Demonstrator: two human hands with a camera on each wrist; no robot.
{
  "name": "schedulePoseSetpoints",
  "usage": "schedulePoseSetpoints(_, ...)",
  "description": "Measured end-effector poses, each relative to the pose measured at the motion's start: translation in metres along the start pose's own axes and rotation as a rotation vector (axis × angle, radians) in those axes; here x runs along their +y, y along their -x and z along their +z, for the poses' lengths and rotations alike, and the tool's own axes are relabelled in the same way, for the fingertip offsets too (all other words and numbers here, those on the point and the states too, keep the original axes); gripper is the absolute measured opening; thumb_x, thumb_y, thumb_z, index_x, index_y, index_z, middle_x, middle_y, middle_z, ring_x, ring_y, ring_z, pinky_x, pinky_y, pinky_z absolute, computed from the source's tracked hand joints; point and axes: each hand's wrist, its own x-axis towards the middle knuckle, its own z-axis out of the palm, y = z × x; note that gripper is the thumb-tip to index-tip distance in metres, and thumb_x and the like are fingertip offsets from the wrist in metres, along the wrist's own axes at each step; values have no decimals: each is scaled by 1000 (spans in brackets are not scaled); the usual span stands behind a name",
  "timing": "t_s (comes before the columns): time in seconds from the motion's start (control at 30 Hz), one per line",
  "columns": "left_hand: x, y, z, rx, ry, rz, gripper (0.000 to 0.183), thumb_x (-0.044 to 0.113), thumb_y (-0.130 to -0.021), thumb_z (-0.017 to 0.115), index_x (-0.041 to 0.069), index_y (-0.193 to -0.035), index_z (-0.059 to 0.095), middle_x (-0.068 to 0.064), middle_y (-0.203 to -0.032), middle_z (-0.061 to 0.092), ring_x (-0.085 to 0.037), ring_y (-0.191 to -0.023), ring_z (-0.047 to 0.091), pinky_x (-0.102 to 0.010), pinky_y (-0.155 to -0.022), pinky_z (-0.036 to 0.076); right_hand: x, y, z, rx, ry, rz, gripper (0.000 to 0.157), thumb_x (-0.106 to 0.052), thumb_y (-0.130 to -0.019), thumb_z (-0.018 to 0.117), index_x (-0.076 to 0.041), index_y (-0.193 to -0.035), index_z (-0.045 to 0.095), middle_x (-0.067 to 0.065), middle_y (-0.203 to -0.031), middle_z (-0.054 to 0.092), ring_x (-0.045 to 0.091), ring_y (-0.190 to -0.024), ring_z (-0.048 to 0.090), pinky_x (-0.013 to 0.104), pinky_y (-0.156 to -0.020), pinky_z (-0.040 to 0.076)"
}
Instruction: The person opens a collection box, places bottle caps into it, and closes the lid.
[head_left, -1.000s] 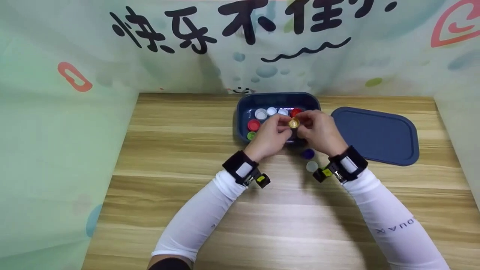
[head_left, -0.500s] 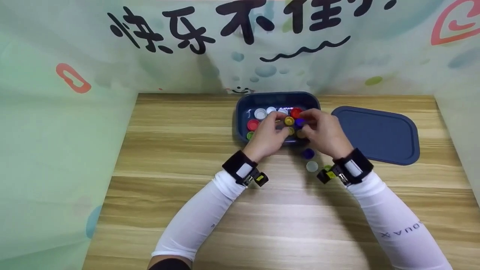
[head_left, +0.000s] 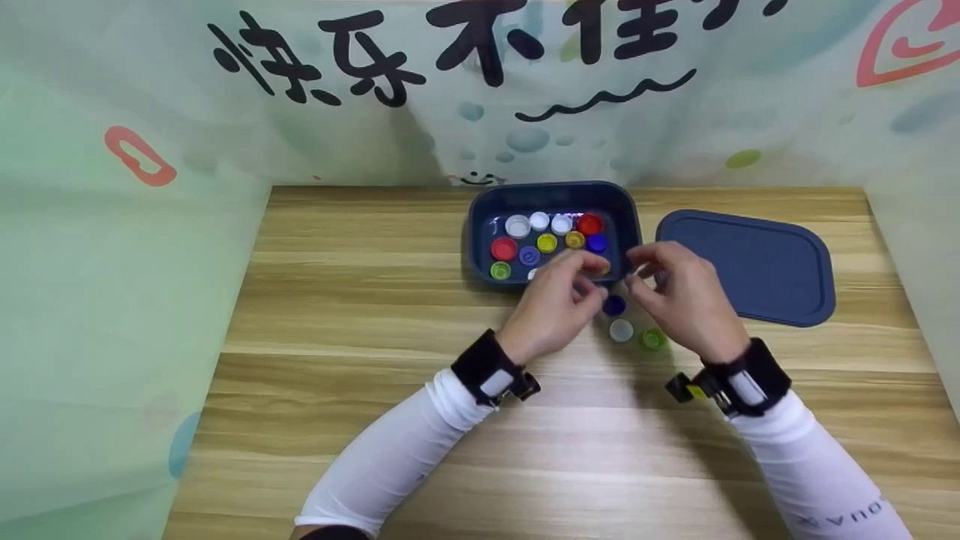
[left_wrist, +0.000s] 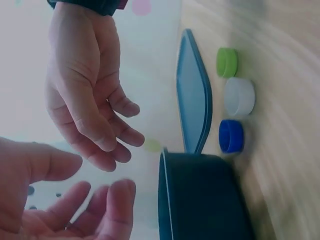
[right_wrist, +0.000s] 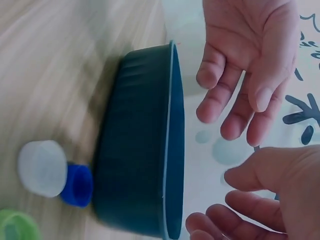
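- 3 loose on the table [head_left: 420,300], just outside the box's [head_left: 551,196] near R corner: 1 blue cap [head_left: 614,306], 1 white cap [head_left: 621,330], 1 green cap [head_left: 654,340].
- 11 countable in the box: 4 white caps [head_left: 517,226] (1 part-hidden by my hand), 2 red caps [head_left: 504,249], 2 blue caps [head_left: 529,256], 1 yellow cap [head_left: 547,243], 1 gold cap [head_left: 575,240], 1 other green cap [head_left: 500,271]. Yellowish bit nr my fingertips too covered to ID.
- L hand [head_left: 559,304]: over box's near rim, fingers loosely bent, thumb apart, nothing held.
- R hand [head_left: 688,300]: just R of box, fingers likewise loose, nothing held.
- 1 lid [head_left: 757,262] flat, R of box.
- 2 wrist straps [head_left: 487,367], 2 white sleeves [head_left: 397,450] on me.
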Motion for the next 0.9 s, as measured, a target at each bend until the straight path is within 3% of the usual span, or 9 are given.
schedulePoseSetpoints(0.13,-4,6,11,-63,-58,35,28,10,-98,68,4,-125,63,-9,-113,65,-5,-89,61,-15,-78,52,6,13,0,-25,18,-32,25,-12,-94,69,-2,-117,70,13,-109,69,27,-93,66,41,-73,56)
schedulePoseSetpoints(0.3,-17,10,25,-116,-184,70,29,13,-98,69,1,-123,64,-9,-113,64,-9,-87,62,-13,-76,49,16,24,4,-95,54,-35,29,-11,-90,76,2,-115,70,17,-108,67,33,-97,61,47,-79,53)
schedulePoseSetpoints(0.5,-31,12,38,-116,-380,66,29,20,-97,71,6,-122,64,-4,-111,62,-12,-92,59,-17,-80,48,30,34,15,-175,118,-41,38,-14,-83,84,4,-114,70,18,-106,66,34,-98,57,47,-82,50)
schedulePoseSetpoints(0.67,-39,9,47,-141,-485,53,28,25,-96,73,9,-118,66,-2,-109,64,-10,-98,61,-21,-85,51,42,39,26,-163,157,-94,39,-10,-76,88,6,-107,71,16,-102,65,36,-97,56,47,-84,48)
schedulePoseSetpoints(0.9,-44,5,59,-165,-579,33,25,27,-96,73,9,-113,69,0,-107,66,-11,-98,62,-23,-87,52,46,43,34,-149,177,-104,32,-8,-74,87,3,-99,71,11,-92,60,32,-89,52,41,-77,44)
